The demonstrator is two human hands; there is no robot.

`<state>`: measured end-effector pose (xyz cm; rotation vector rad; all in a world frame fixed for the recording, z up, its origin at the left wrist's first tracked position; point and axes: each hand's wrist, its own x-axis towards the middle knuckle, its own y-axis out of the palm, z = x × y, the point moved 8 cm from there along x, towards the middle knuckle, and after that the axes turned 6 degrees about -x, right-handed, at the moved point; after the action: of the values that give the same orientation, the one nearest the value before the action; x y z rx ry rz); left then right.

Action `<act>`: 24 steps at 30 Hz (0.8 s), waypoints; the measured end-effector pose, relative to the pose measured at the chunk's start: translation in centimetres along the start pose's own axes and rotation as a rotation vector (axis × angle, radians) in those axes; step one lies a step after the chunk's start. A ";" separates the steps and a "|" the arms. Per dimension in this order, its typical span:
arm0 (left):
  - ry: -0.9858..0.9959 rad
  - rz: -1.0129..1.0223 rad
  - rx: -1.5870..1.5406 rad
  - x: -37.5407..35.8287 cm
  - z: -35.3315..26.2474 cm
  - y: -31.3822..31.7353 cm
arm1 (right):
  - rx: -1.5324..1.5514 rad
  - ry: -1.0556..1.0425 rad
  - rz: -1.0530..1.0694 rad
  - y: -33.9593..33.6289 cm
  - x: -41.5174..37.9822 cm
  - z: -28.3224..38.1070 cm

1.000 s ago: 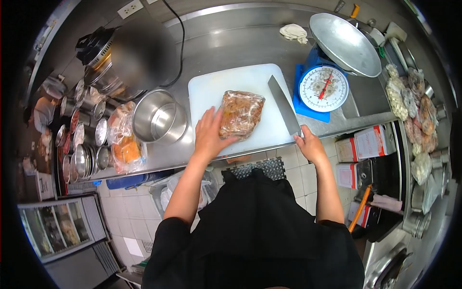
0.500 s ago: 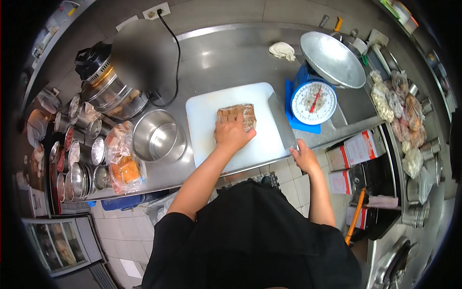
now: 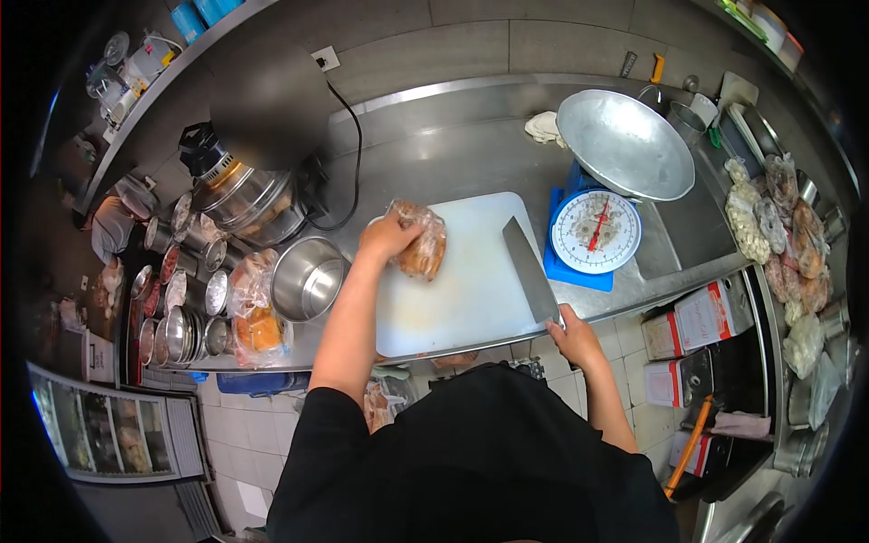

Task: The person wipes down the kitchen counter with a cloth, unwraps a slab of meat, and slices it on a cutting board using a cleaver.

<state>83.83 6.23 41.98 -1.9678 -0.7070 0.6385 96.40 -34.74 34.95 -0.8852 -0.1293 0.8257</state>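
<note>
My left hand (image 3: 386, 237) grips a plastic-wrapped brown block of food (image 3: 425, 246), tilted up over the left part of a white cutting board (image 3: 471, 303). The kind of food under the wrap is not certain. In my right hand (image 3: 577, 338) is the handle of a large broad-bladed kitchen knife (image 3: 530, 271). Its blade points away from me and lies over the board's right edge. Left of the board stands a steel pot (image 3: 309, 279). A blue dial scale (image 3: 596, 232) with a round metal pan (image 3: 625, 145) is beyond the knife, to the right.
Bagged food (image 3: 262, 330) and several steel containers (image 3: 178, 326) line the counter's left end. A food processor (image 3: 249, 204) with a black cord stands at back left. A white cloth (image 3: 543, 128) lies near the back wall. More bags (image 3: 744, 217) hang or lie along the right.
My left hand has closed around the wrapped block and moved it left, tilting it up from lying flat. The knife stays in my right hand. The view has shifted slightly.
</note>
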 end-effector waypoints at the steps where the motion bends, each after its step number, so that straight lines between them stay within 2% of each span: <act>1: -0.028 0.041 0.037 -0.5 0.4 0.6 | 0.006 -0.004 0.000 -0.2 0.0 -0.1; 2: -0.028 0.039 0.042 -0.8 0.3 0.9 | 0.000 -0.016 0.024 -0.3 -0.1 0.0; 4: -0.012 -0.338 0.154 -0.1 0.0 -1.3 | 0.007 -0.024 0.032 -0.6 0.3 0.3; 5: 0.013 -0.395 0.115 1.1 0.8 -1.1 | 0.001 -0.032 0.036 -0.6 0.3 0.4; 6: 0.008 -0.390 0.112 2.9 2.2 -0.3 | -0.013 -0.043 0.046 -0.6 0.3 0.3; 9: -0.140 -0.067 -0.265 7.3 6.8 3.6 | -0.022 -0.064 0.020 -0.4 0.7 -0.1; 11: -0.142 -0.039 -0.366 8.9 9.0 4.7 | -0.024 -0.051 0.023 -0.5 0.9 0.2; 13: -0.156 0.006 -0.472 7.5 9.6 6.0 | -0.031 -0.023 0.039 -0.5 0.4 0.2; 15: -0.238 0.192 -0.859 3.1 8.5 7.2 | -0.004 -0.002 0.075 -0.4 0.4 0.6; 19: -0.329 0.150 -0.994 -2.4 7.8 8.8 | -0.016 0.025 0.087 -0.7 0.5 1.3; 21: -0.291 -0.045 -1.318 -2.8 8.2 9.7 | -0.016 0.013 0.095 -0.7 0.6 1.4; 22: -0.292 -0.049 -1.324 -2.5 8.3 10.4 | -0.023 0.010 0.096 -0.7 0.7 1.3; 24: -0.224 -0.238 -1.457 -1.9 8.8 10.2 | 0.028 0.078 0.137 -0.3 1.0 0.6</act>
<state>78.79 5.82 29.42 -3.0008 -1.8569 0.1139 96.98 -33.78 35.37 -0.9058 0.0117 0.9172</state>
